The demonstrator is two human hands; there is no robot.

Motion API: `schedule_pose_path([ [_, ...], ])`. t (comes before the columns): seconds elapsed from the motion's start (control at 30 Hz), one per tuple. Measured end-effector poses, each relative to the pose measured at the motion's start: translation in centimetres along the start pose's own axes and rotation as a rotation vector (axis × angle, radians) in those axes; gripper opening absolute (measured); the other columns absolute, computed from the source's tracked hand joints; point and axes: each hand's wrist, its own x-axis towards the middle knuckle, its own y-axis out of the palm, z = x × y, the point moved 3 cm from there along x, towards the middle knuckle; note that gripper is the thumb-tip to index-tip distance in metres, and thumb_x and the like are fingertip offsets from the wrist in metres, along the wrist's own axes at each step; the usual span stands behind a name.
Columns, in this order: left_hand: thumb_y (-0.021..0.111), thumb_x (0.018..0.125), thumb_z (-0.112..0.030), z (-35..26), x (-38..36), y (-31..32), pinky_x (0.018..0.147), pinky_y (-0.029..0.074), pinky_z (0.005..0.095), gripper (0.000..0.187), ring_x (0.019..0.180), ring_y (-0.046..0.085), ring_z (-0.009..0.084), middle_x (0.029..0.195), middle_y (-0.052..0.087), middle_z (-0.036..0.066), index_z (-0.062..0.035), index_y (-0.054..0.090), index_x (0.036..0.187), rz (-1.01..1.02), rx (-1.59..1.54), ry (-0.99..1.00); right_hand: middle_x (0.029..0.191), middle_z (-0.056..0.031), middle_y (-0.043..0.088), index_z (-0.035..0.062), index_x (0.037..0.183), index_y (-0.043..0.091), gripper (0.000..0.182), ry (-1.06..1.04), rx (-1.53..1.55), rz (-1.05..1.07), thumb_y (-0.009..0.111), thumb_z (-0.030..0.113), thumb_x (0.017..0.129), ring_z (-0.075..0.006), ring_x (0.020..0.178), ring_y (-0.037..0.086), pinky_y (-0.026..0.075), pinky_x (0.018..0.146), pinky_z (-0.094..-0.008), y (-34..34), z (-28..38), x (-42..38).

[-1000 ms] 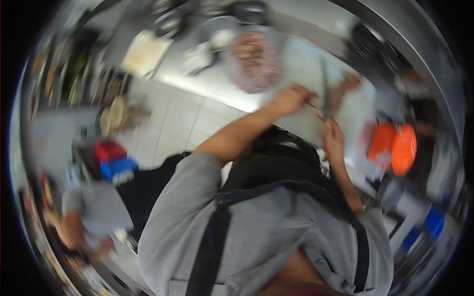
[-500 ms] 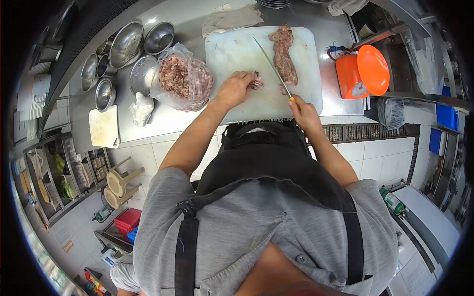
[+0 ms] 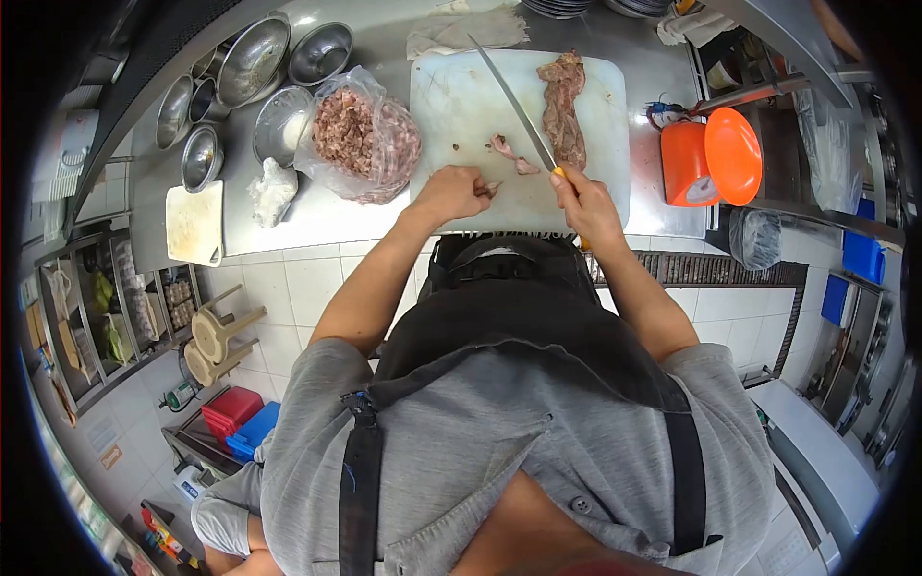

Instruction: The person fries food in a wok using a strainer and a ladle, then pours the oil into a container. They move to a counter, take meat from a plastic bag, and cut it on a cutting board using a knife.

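My right hand is closed around the yellow handle of a long knife, its blade slanting up and left over a white cutting board. At the board's lower left, my left hand pinches a small scrap of meat between its fingertips. Pale meat pieces lie on the board between my hands. A long brown strip of meat rests along the board's right side. Left of the board sits a clear plastic bag of chopped meat, its top open.
Several metal bowls stand at the back left, near a knotted white bag and a small board. To the right is an orange scale. A cloth lies behind the board. Another person's leg shows at lower left.
My left hand has drawn down and left, leaving pale meat pieces on the board and holding a small scrap. The knife, still in my right hand, has shifted slightly left.
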Motion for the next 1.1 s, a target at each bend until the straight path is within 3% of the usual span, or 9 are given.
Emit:
schedule_pose_path([
  [0.13,0.064,0.072,-0.037,0.0,0.0,-1.6,0.08,0.047,0.0393,0.04,0.091,0.061,0.0307,0.091,0.065,0.018,-0.001,0.064,0.09,0.231,0.007,-0.165,0.072,-0.0235,0.059,0.0028,0.11,0.056,0.031,-0.041,0.019,0.011,0.051,0.027,0.091,-0.0395,0.069,0.059,0.044,0.062,-0.0423,0.4,0.1,-0.6],
  [0.27,0.065,0.072,-0.038,-0.9,0.7,-3.2,0.084,0.047,0.0388,0.045,0.098,0.059,0.0323,0.102,0.063,0.017,-0.0015,0.064,0.098,0.044,0.111,-0.113,0.073,-0.0242,0.059,0.0023,0.106,0.056,0.03,-0.061,-0.05,-0.014,0.051,0.027,0.091,-0.0414,0.071,0.058,0.044,0.062,-0.0444,2.5,-1.2,-0.1],
  [0.37,0.065,0.073,-0.027,-0.6,2.7,-3.0,0.084,0.047,0.0389,0.036,0.096,0.059,0.0334,0.101,0.062,0.017,-0.0017,0.063,0.098,-0.151,0.133,-0.011,0.074,-0.0247,0.059,0.0013,0.102,0.056,0.029,-0.084,-0.127,0.055,0.05,0.027,0.09,-0.0438,0.073,0.057,0.044,0.063,-0.0463,3.1,-1.6,1.0],
  [0.43,0.061,0.073,-0.012,-1.1,3.9,-2.4,0.083,0.047,0.0389,0.026,0.092,0.059,0.0323,0.094,0.062,0.016,-0.0027,0.063,0.097,-0.533,0.047,0.254,0.07,-0.0232,0.059,0.0009,0.098,0.056,0.029,0.028,0.002,0.076,0.049,0.028,0.091,-0.0401,0.063,0.058,0.045,0.058,-0.0442,2.9,-2.4,1.1],
  [0.57,0.057,0.072,-0.003,-1.6,4.7,-0.7,0.081,0.048,0.0384,0.022,0.087,0.059,0.0311,0.09,0.062,0.014,-0.0043,0.064,0.094,-0.489,0.112,0.296,0.065,-0.0211,0.058,0.0018,0.098,0.056,0.03,0.246,0.138,0.149,0.047,0.03,0.093,-0.0334,0.052,0.058,0.045,0.053,-0.0413,2.7,-1.9,0.6],
  [0.67,0.058,0.071,-0.004,-1.4,4.1,-0.9,0.08,0.048,0.0382,0.019,0.086,0.059,0.0312,0.09,0.062,0.013,-0.0053,0.064,0.09,-0.329,0.093,0.189,0.061,-0.0192,0.056,0.0022,0.098,0.056,0.031,0.201,0.166,0.125,0.046,0.031,0.093,-0.0269,0.043,0.055,0.044,0.048,-0.0388,2.9,-2.4,0.6],
  [0.97,0.064,0.068,-0.004,-2.4,2.2,0.4,0.078,0.048,0.0387,0.02,0.089,0.058,0.0311,0.089,0.061,0.012,-0.0042,0.063,0.088,-0.39,0.057,0.285,0.073,-0.023,0.059,0.0021,0.103,0.057,0.028,-0.098,-0.056,0.03,0.051,0.027,0.091,-0.0404,0.072,0.057,0.044,0.061,-0.0446,1.4,0.4,0.4],
  [1.03,0.063,0.068,-0.003,-2.3,1.4,-0.1,0.079,0.047,0.0387,0.019,0.089,0.057,0.0305,0.089,0.062,0.012,-0.0038,0.062,0.087,-0.555,-0.055,0.208,0.059,-0.0136,0.054,0.0021,0.104,0.057,0.028,-0.161,-0.04,-0.028,0.05,0.026,0.092,-0.0253,0.055,0.056,0.043,0.054,-0.0361,0.9,1.2,0.1],
  [1.1,0.062,0.069,-0.004,-2.3,0.9,-0.3,0.078,0.047,0.0384,0.015,0.086,0.057,0.0298,0.086,0.062,0.011,-0.0036,0.062,0.085,-0.545,-0.029,0.222,0.06,-0.015,0.055,0.0022,0.105,0.057,0.028,-0.173,-0.039,-0.01,0.05,0.026,0.092,-0.0271,0.055,0.056,0.043,0.054,-0.0369,1.7,0.6,0.1],
])
